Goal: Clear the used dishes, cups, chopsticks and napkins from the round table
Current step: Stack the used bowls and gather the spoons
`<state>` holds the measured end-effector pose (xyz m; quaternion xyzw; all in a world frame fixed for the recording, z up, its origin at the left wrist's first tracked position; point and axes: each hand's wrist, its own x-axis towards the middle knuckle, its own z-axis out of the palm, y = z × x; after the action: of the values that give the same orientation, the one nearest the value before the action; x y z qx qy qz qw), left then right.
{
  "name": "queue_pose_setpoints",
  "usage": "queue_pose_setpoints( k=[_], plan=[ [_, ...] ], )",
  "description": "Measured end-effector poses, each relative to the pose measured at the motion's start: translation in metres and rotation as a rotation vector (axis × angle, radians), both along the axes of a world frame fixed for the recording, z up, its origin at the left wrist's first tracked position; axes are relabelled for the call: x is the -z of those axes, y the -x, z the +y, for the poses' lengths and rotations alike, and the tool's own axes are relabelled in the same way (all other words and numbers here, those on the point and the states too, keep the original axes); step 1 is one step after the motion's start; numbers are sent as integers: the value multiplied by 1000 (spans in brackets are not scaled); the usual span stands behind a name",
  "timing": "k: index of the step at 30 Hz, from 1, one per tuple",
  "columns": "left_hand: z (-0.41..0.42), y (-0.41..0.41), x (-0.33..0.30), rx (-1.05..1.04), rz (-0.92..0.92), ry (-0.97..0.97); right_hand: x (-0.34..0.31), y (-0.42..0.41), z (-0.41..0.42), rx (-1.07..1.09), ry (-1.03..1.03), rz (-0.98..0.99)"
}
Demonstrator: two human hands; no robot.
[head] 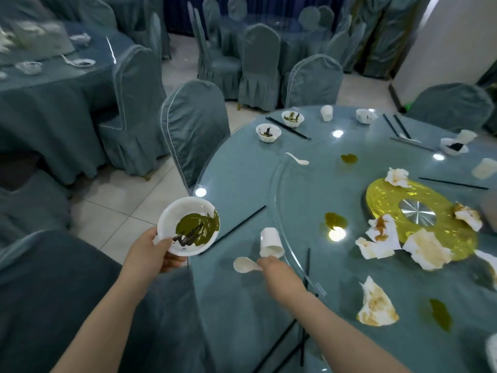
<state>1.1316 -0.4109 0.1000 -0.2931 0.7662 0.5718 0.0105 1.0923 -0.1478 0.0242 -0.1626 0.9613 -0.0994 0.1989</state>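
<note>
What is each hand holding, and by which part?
Left hand grips the dirty white bowl by its near rim. Right hand pinches the white spoon at its handle end, the spoon low at the table.

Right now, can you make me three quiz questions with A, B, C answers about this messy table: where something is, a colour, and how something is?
1. Where is the white spoon that the right hand touches?
A. inside a bowl
B. on the table beside the tipped cup
C. on a chair

2. What colour is the sauce in the bowl the left hand holds?
A. green
B. red
C. blue

3. How is that cup?
A. upright
B. stacked in another cup
C. lying on its side

Answers: 1 B, the spoon lies on the glass just left of the cup. 2 A, a green smear with dark streaks fills the bowl. 3 C, its open mouth faces sideways.
</note>
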Motion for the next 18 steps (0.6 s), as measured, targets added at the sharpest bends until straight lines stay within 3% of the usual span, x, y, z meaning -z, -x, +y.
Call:
queue_pose_setpoints(
  k=[10,18],
  plan=[
    [-75,-26,-20,26,118,-99,-49,-21,-73,133,123,39],
    [-219,-100,-37,-37,186,-136,-74,-66,-233,171,340,50]
  ],
)
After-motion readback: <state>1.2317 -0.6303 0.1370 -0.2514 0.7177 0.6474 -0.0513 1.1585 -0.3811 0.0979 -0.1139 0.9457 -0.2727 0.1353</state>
